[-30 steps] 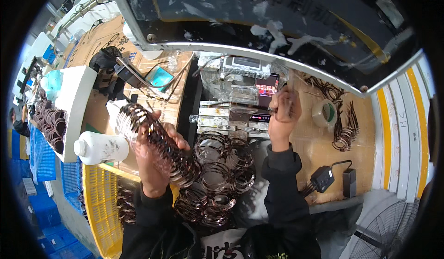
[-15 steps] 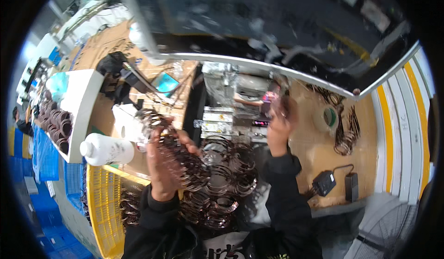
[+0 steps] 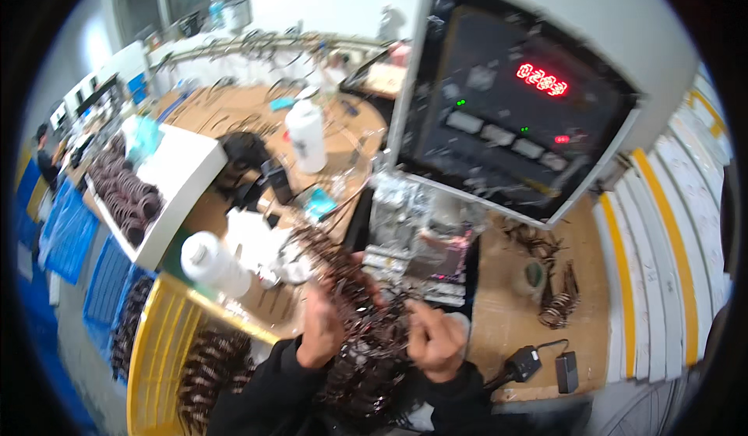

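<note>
My left hand is wrapped around a long stack of thin, shiny dark-brown rings, which slants up and away from my palm. My right hand is closed at the stack's right side, thumb and forefinger pinched near the loops. What sits in that pinch, if anything, is too blurred to make out. More of these dark rings lie piled below and between my hands. Just beyond them is a metal machine bed partly covered in clear plastic.
A framed dark panel with lit red digits stands behind the machine. White bottles and a yellow basket of rings are at left. A tape roll, loose rings and a black adapter lie on the right.
My right hand has come back from the machine toward the ring stack in my left hand. The view has tilted up, bringing the panel's red digits into sight.
</note>
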{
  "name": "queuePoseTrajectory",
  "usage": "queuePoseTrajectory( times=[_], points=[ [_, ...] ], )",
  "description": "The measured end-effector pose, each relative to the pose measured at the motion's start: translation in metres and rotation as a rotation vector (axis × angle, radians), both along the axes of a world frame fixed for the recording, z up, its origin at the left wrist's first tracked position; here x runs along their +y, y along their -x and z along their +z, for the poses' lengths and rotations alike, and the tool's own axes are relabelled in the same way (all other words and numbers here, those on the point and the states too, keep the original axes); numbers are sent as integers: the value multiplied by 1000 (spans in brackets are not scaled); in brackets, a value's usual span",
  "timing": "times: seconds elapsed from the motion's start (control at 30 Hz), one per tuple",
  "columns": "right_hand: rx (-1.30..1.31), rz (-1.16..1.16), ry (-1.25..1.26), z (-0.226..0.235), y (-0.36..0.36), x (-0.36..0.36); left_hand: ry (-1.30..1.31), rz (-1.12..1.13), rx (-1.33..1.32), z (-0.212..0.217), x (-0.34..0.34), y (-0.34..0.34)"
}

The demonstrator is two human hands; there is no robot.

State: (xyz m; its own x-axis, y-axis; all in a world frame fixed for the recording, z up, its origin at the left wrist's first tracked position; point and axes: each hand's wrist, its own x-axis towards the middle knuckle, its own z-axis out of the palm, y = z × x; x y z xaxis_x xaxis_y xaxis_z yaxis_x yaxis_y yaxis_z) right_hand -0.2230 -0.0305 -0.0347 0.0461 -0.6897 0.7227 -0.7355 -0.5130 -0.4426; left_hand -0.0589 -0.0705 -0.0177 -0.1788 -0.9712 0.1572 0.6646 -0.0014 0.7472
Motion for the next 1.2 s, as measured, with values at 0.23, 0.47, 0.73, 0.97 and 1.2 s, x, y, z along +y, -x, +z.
queuePoseTrajectory(
  times=[0.23, 0.47, 0.73, 0.97, 1.2],
  points=[
    [30, 163, 78, 16, -35, 10, 254, 106, -31, 5, 20, -14],
    [125, 450, 104, -5, -29, 34, 180, 258, -49, -10, 83, -80],
    [197, -15, -247, -23, -7, 43, -237, 1116, -608, -58, 179, -253],
    [138, -324, -433, -43, 28, 61, -712, 1476, -789, -130, 264, -343],
    [130, -461, -566, -44, 49, 74, -778, 1420, -1001, -184, 303, -402]
  ],
)
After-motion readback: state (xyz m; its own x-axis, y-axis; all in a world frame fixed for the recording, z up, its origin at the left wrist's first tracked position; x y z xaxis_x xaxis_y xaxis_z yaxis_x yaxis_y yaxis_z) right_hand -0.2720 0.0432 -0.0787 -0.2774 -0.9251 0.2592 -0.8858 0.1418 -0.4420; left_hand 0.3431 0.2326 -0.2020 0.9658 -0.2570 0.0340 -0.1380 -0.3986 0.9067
